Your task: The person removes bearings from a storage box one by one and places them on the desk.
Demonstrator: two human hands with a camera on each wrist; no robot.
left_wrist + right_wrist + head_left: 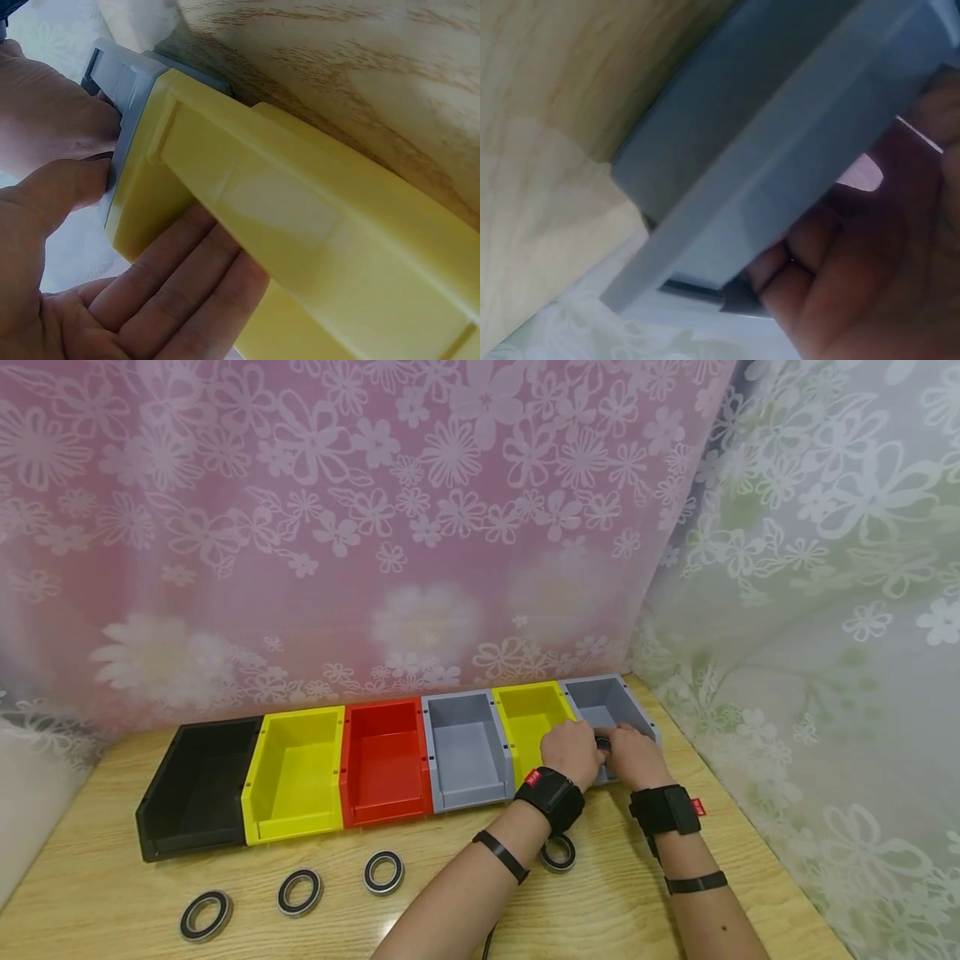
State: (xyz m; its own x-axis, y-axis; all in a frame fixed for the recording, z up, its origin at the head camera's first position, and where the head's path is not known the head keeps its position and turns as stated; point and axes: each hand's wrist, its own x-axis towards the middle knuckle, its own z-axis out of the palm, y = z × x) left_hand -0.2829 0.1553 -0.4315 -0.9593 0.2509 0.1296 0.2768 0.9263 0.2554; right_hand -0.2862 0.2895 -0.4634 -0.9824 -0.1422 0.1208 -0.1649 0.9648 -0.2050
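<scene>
Both hands meet over the front of the grey bin (606,700) at the row's right end. A dark ring bearing (602,742) shows partly between them, mostly covered by fingers. My left hand (573,753) pinches it at its left side, while its other fingers extend low into the neighbouring yellow bin (292,195) in the left wrist view. My right hand (636,758) grips the bearing from the right; its lower fingers (799,259) curl beside the grey wall in the right wrist view. The exact finger contacts are hidden.
Leftward stand another grey bin (467,752), a red bin (386,764), a yellow bin (296,768) and a black bin (202,785). Several bearings lie in front, including one at far left (186,922) and one (570,860) near the left forearm. Flowered curtains (450,527) hang behind.
</scene>
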